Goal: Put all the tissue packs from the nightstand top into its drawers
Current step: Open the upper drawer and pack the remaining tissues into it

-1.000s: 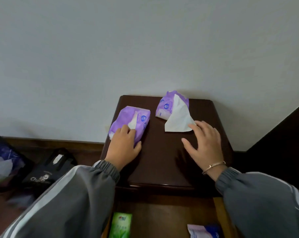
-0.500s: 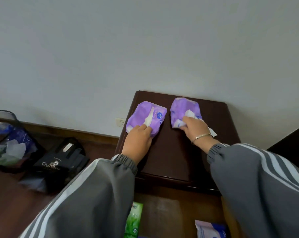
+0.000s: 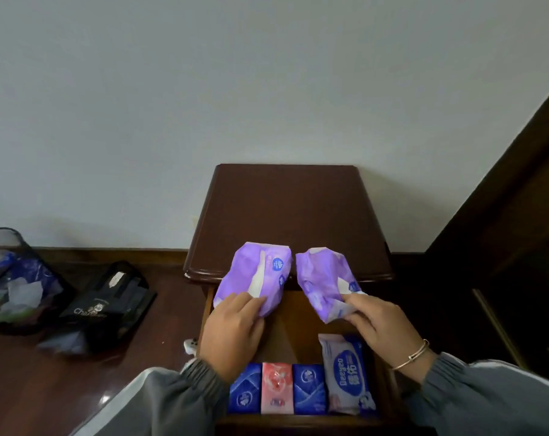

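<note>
Over the front edge of the dark wooden nightstand (image 3: 285, 209) and its open drawer (image 3: 287, 322), the left hand (image 3: 232, 336), grip closed, pinches a soft purple plastic tissue pack (image 3: 257, 275) and the right hand (image 3: 378, 325) likewise pinches a crumpled purple twin pack (image 3: 322, 278), both best lowered flat into the bare space behind the stowed packs (image 3: 308, 388).

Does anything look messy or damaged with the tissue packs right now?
The left purple pack in the left hand is crumpled with tissue poking out; the right purple pack in the right hand trails a loose sheet.
</note>
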Tool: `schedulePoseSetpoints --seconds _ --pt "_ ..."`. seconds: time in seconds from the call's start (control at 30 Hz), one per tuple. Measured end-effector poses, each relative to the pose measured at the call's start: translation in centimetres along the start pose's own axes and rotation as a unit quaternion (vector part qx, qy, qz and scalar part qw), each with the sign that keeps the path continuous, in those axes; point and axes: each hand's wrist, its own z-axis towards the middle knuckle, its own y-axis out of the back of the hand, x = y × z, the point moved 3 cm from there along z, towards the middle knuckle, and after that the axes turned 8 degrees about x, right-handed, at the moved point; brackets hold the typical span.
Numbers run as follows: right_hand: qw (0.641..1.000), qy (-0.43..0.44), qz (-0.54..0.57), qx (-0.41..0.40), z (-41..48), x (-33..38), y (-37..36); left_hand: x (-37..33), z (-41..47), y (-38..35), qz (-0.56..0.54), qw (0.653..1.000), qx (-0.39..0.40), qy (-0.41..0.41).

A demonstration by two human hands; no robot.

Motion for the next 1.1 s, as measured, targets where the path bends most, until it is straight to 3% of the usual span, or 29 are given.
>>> schedulePoseSetpoints --seconds 0.13,0.3,0.43,0.63,0.7,0.83,0.93,1.03,1.1 --pt "1.000 0.000 -0.008 0.029 -3.7 0.1 -1.3 -3.4 -4.0 -0.1 0.002 0.999 0.023 -0.029" --pt "0.996 -0.033 -0.036 0.080 -5.4 -0.5 -2.5 -4.6 -4.2 -0.1 0.044 0.992 0.116 0.009" --pt "0.990 -0.069 -0.097 0.082 -3.6 -1.0 -2.9 -4.2 -1.6 -2.4 0.123 0.956 0.246 0.097" --pt "0.973 -0.046 -0.194 0.113 1.2 -1.3 -5.2 -3.0 1.3 -7.1 0.149 0.931 0.309 0.127" --pt "0.965 -0.028 -0.206 0.159 2.3 -1.7 -6.6 -2.5 0.8 -8.5 0.139 0.921 0.335 0.139" --pt "0.963 -0.070 -0.104 0.237 2.4 -2.8 -9.1 -1.1 -0.5 -9.4 0.105 0.936 0.316 0.115" --pt "0.980 -0.108 -0.040 0.165 2.0 -3.7 -9.1 0.7 -0.8 -8.7 0.100 0.948 0.280 0.114" --pt "0.983 -0.166 0.027 0.071 1.7 -5.0 -8.5 2.2 -1.0 -8.8 0.104 0.928 0.329 0.137" --pt "0.969 -0.224 0.074 0.076 1.6 -5.7 -8.3 2.3 -1.0 -9.2 0.097 0.910 0.381 0.132"
